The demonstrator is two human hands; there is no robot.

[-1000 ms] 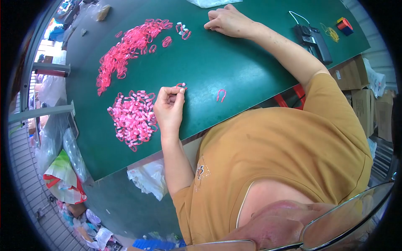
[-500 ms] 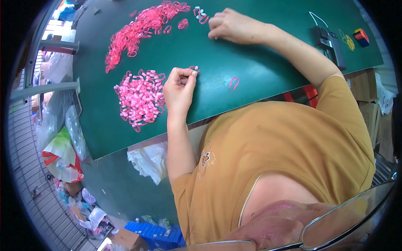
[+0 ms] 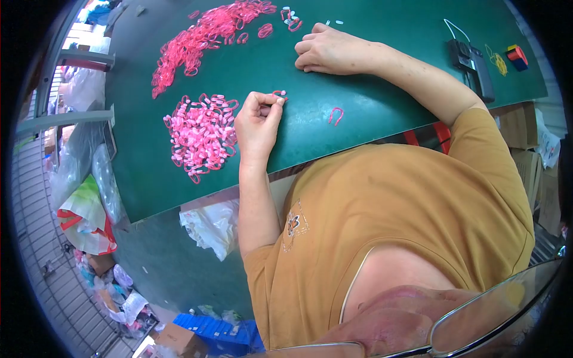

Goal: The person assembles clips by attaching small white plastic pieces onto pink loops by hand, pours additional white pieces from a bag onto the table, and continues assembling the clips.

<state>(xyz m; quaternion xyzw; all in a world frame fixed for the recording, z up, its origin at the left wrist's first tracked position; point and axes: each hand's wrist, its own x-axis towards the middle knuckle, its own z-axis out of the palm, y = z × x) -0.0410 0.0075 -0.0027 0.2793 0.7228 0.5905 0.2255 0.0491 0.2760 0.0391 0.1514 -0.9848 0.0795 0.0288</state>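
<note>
My left hand (image 3: pixel 258 122) pinches a pink elastic hair tie (image 3: pixel 285 97) with a pale bead at its tip, just above the green table. Fingers curled, my right hand (image 3: pixel 331 52) rests at the table further forward; anything between its fingertips is hidden. Small white pieces (image 3: pixel 339 22) lie just beyond its knuckles. Left of my left hand sits a heap of pink hair ties with pale pink beads (image 3: pixel 200 134). A single pink hair tie (image 3: pixel 336 116) lies bent in a U on the table in front of my body.
A long heap of pink elastic loops (image 3: pixel 203 39) spreads at the far left. White pieces with a pink loop (image 3: pixel 290 19) lie at the back. A black power strip (image 3: pixel 474 68), yellow bands (image 3: pixel 496 61) and a red and blue object (image 3: pixel 517 58) are at right. The table edge (image 3: pixel 197 194) runs near me.
My right hand has shifted slightly toward me, and small white pieces behind it now show. My left hand keeps its pinch on the hair tie, nearly still. The view has shifted slightly.
</note>
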